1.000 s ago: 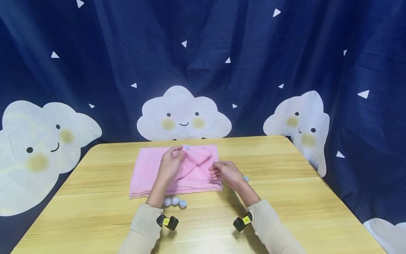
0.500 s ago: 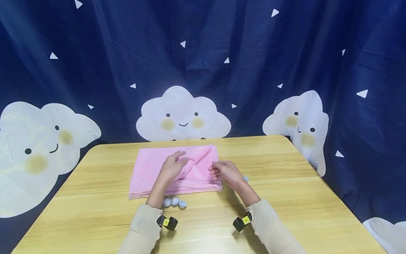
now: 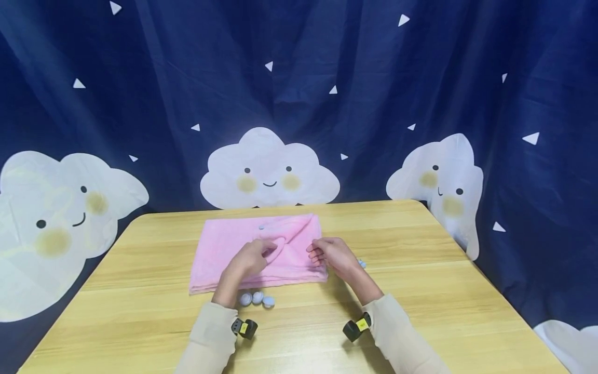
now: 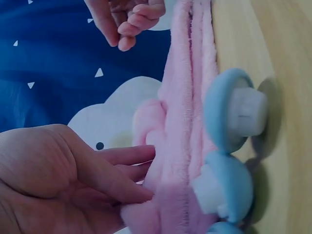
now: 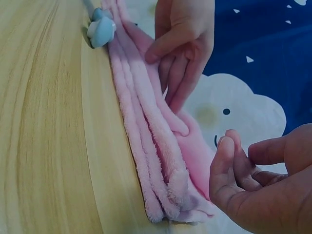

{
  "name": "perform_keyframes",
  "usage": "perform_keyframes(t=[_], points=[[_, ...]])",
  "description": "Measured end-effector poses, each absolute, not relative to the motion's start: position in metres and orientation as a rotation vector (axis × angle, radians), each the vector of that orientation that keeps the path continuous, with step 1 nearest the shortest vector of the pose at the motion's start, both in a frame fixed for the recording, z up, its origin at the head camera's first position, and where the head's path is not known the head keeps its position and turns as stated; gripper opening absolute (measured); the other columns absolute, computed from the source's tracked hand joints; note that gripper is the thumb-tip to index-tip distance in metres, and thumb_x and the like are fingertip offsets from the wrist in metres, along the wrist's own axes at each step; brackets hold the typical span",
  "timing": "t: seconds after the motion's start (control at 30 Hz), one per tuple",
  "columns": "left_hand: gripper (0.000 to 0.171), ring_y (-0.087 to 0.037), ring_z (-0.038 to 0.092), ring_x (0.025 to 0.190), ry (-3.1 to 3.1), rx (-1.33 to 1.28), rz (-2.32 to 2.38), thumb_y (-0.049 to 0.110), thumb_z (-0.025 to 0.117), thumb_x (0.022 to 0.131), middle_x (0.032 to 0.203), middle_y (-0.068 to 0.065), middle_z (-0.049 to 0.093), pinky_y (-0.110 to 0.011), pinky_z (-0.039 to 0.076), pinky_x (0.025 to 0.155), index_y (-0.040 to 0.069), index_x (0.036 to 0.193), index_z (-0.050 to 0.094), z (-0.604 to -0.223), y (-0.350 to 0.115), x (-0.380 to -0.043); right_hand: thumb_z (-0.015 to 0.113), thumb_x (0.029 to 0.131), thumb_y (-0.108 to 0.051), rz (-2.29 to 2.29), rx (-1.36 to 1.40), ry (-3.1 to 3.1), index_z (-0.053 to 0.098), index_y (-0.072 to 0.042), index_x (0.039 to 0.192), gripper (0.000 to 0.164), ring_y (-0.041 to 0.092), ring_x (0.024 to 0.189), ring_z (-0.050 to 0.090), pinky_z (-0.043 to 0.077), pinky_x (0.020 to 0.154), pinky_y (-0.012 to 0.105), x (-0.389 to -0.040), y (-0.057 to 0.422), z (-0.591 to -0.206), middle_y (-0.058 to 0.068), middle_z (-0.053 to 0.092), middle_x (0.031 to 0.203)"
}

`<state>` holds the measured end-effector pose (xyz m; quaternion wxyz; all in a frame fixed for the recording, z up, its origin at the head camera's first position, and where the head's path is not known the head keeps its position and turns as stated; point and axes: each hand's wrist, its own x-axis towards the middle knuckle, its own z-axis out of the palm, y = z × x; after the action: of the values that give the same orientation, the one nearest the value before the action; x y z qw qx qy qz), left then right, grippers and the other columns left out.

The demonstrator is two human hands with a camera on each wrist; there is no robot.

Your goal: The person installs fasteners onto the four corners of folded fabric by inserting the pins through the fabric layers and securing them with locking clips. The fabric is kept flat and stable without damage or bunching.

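A folded pink plush blanket (image 3: 219, 244) lies on the table, its layered near edge (image 4: 185, 97) seen close in the left wrist view. A loose flap (image 3: 291, 228) is turned over on top, with a small bluish spot (image 3: 261, 227) at its tip. My left hand (image 3: 252, 258) reaches down onto the blanket beside the flap, thumb and fingers apart and touching the cloth. Over the blanket's right side hangs my right hand (image 3: 334, 254), fingers loosely curled, holding nothing (image 5: 273, 180). Light-blue mushroom-shaped pieces with white stems (image 4: 229, 109) stand in front of the blanket.
The row of blue pieces (image 3: 257, 297) sits on the wooden table (image 3: 299, 332) near my left wrist. Another small blue piece (image 3: 362, 264) shows partly behind my right wrist. A dark-blue curtain (image 3: 299, 78) with white clouds hangs behind the table.
My left hand has let go of the flap's tip at the far side and moved down toward me onto the blanket. The flap has settled leftward. My right hand has stayed put.
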<state>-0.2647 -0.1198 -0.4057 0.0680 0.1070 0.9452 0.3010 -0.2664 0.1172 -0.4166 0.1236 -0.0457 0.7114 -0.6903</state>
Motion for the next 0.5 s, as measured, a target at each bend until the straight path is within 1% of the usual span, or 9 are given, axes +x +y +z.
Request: perform_keyframes(t=[0.2,0.33,0.5], points=[[0.06,-0.042,0.048,0.139,2.814,0.321,0.91,-0.015,0.052,0.081,0.143,-0.018,0.059,-0.058,0.032,0.118,0.008,0.135,0.064,-0.399,-0.121,-0.262,0.049,0.103,-0.01,-2.014,-0.117,2.082,0.064,0.013,0.104,0.028,0.012,0.07,0.061,0.054,0.069,0.025,-0.265,0.116,-0.414,0.004,0.066,0.08],[0.059,-0.041,0.045,0.141,2.794,0.308,0.854,-0.014,0.049,0.083,0.143,-0.017,0.06,-0.056,0.031,0.119,0.009,0.134,0.065,-0.396,-0.122,-0.259,0.049,0.103,-0.01,-2.014,-0.115,2.075,0.064,0.013,0.104,0.027,0.012,0.07,0.061,0.054,0.07,0.026,-0.265,0.116,-0.414,0.005,0.066,0.08],[0.057,-0.041,0.046,0.141,2.754,0.283,0.76,-0.013,0.046,0.083,0.141,-0.017,0.061,-0.056,0.032,0.119,0.012,0.129,0.07,-0.394,-0.122,-0.257,0.049,0.103,-0.01,-2.017,-0.116,2.06,0.063,0.013,0.105,0.027,0.013,0.071,0.06,0.054,0.071,0.026,-0.265,0.116,-0.413,0.005,0.065,0.081]])
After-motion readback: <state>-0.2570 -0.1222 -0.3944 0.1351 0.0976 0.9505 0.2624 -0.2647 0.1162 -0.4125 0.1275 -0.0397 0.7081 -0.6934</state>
